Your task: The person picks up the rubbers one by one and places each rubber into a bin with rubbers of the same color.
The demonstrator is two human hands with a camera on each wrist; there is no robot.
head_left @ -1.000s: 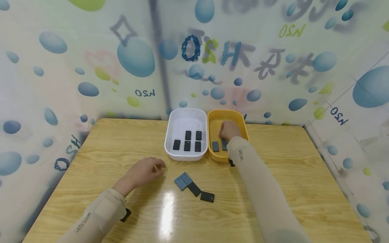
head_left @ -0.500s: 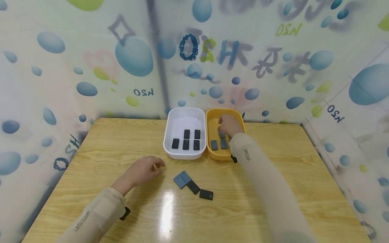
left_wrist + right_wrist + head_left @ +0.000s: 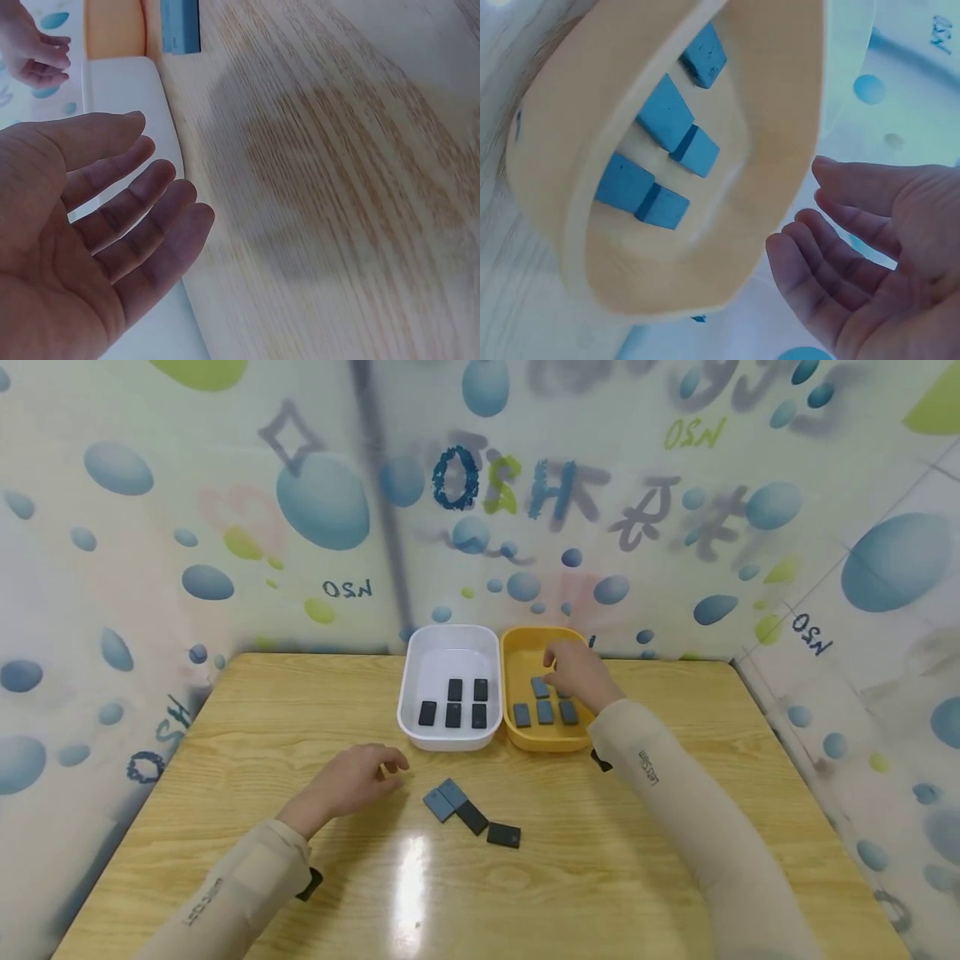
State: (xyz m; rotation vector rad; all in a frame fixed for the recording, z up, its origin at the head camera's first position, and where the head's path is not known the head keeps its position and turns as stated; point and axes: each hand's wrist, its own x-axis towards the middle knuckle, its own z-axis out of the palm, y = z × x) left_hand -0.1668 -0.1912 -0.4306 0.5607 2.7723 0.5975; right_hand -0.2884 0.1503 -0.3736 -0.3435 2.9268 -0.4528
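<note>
Walls (image 3: 637,410) printed with blue and green droplets, lettering and grey scrawls stand behind and beside a pale wood-grain table (image 3: 600,877), whose near part carries a bright streak of reflected light. Two beige sleeves (image 3: 675,802) reach across it from the near side. At the far edge a white tray (image 3: 449,746) and, to its right, a yellow tray (image 3: 551,746) stand side by side.

Over the yellow tray is the right hand (image 3: 581,672), its fingers loosely bent and apart from the thumb, holding nothing. Just off the white tray's near left corner, over the table, the left hand (image 3: 356,783) is likewise relaxed, fingers slightly curved, with nothing in its grasp.

Five black pieces (image 3: 453,715) lie in the white tray, three in front and two behind. The yellow tray holds five blue pieces (image 3: 545,712) in the same arrangement, one partly hidden by the right hand. On the table, two blue tiles (image 3: 438,805) lie touching, a black tile (image 3: 472,817) meets one of them, and a second black tile (image 3: 503,835) lies just beside that.
</note>
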